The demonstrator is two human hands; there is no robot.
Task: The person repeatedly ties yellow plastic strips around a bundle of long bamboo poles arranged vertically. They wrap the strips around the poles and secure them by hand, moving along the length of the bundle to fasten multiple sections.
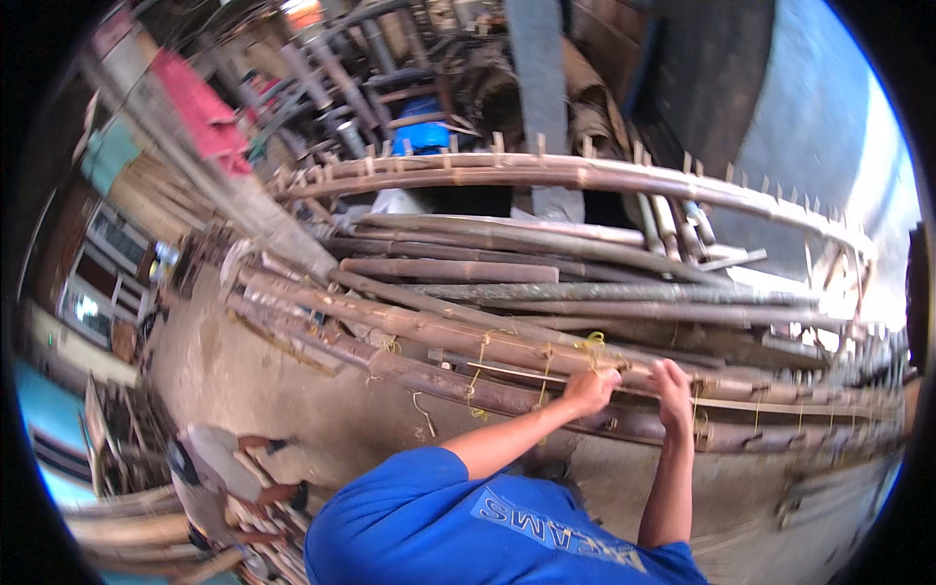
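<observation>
Two long brown bamboo poles lie roughly side by side before me, the far pole [507,346] and the near pole [439,380]. Yellow string [546,363] crosses between them at several places. A thin pale bamboo strip [512,373] runs along the gap. Over this gap my left hand [590,392] is closed, its fingers curled by the strip and the string; what it pinches is too small to make out. My right hand [671,388] is just to the right, fingers bent together at the far pole, their grip partly hidden.
Beyond lie several loose bamboo poles [624,292] and a raised pole with upright pegs [468,175]. A grey post [539,78] stands behind. At lower left a person [219,468] bends over near stacked bamboo [136,531]. A concrete floor [234,370] shows at left.
</observation>
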